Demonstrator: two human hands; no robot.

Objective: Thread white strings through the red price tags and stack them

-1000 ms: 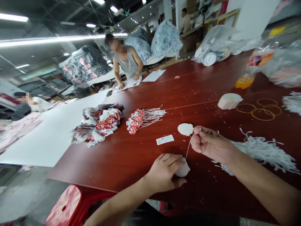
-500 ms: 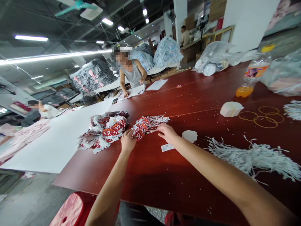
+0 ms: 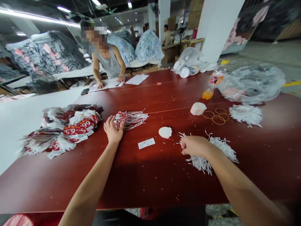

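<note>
My left hand [image 3: 113, 129] rests on the near end of a small bundle of red price tags with white strings [image 3: 130, 118], fingers spread over it. My right hand [image 3: 194, 146] lies on a heap of loose white strings [image 3: 213, 153], fingers curled at the heap's left edge; whether it pinches a string is hidden. Between the hands lie a small white label [image 3: 146, 143] and a round white tag [image 3: 165, 132] on the red-brown table [image 3: 145, 179].
A larger pile of red tags [image 3: 66, 127] lies left. A white tag stack [image 3: 198, 108], yellow rubber bands [image 3: 217, 115], another string heap [image 3: 245, 113], an orange drink bottle [image 3: 211, 84] and plastic bags [image 3: 254, 83] sit right. A person [image 3: 107, 62] leans on the table's far side.
A second ago both hands worked a string and white tag near the table edge. My left hand then reached to the tag bundle; my right hand drew back onto the string heap.
</note>
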